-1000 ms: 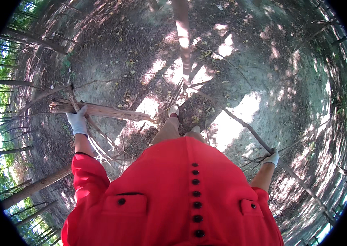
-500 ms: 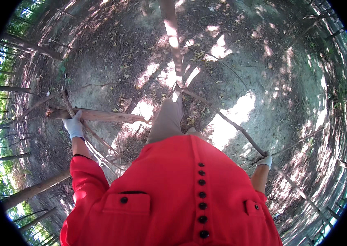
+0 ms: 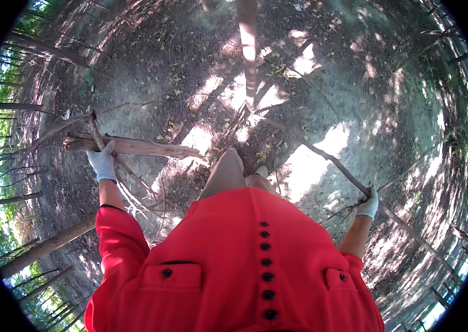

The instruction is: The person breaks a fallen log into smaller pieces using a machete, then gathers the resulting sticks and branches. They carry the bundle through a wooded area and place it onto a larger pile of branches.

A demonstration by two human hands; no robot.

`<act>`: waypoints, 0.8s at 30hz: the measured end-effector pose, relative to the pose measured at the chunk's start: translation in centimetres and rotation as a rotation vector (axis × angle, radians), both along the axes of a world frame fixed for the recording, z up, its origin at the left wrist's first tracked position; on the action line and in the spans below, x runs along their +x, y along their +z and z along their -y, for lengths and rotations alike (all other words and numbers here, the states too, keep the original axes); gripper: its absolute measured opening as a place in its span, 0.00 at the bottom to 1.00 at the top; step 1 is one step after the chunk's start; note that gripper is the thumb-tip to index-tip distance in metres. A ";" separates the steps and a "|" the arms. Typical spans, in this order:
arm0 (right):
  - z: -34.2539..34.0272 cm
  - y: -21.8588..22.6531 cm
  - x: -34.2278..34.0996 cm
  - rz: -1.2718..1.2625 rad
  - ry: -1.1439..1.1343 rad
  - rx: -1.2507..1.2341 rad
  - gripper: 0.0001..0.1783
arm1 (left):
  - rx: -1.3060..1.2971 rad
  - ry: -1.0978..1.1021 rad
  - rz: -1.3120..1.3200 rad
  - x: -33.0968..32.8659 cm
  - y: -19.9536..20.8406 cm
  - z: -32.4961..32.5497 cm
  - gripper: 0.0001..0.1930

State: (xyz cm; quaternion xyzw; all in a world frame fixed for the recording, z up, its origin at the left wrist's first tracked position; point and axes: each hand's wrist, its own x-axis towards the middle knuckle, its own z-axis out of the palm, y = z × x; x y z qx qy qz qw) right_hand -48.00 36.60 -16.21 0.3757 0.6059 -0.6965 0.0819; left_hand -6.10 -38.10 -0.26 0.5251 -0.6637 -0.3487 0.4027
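My left hand (image 3: 102, 165), in a pale glove, is closed around a bundle of wood out to my left. The bundle has a thick split log (image 3: 145, 148) with a jagged right end and several thin branches (image 3: 137, 178) crossing it and trailing toward my body. On the other side my right hand (image 3: 368, 203), gloved as well, grips a long branch (image 3: 329, 159). That branch slants from the foot of the tree trunk ahead down to the lower right. Thinner twigs (image 3: 338, 212) stick out beside my right hand; whether it holds them too I cannot tell.
A slim tree trunk (image 3: 249, 61) rises straight ahead of my feet. Leaf-strewn dirt ground (image 3: 189, 83) with bright sun patches spreads around. Several trunks (image 3: 51, 243) stand along the left, and a fallen branch (image 3: 314, 91) lies ahead to the right.
My right hand has shifted slightly forward and right with the long branch. The trunk ahead now appears farther right, and my second shoe has come into sight. Both hands keep their hold.
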 end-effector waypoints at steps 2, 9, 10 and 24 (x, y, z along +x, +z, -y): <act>3.4 4.4 1.2 -0.062 0.123 -0.054 0.10 | -0.011 -0.002 0.009 1.1 -1.2 0.5 0.26; 13.9 12.7 3.2 -0.327 0.555 -0.019 0.09 | 0.123 0.005 0.008 0.8 -1.5 3.1 0.24; 15.8 13.8 3.4 -0.364 0.631 0.058 0.12 | 0.156 0.008 0.010 1.5 -1.9 4.1 0.24; 33.1 20.3 7.2 -0.545 0.977 0.114 0.14 | 0.168 0.049 -0.186 11.0 -4.4 13.4 0.26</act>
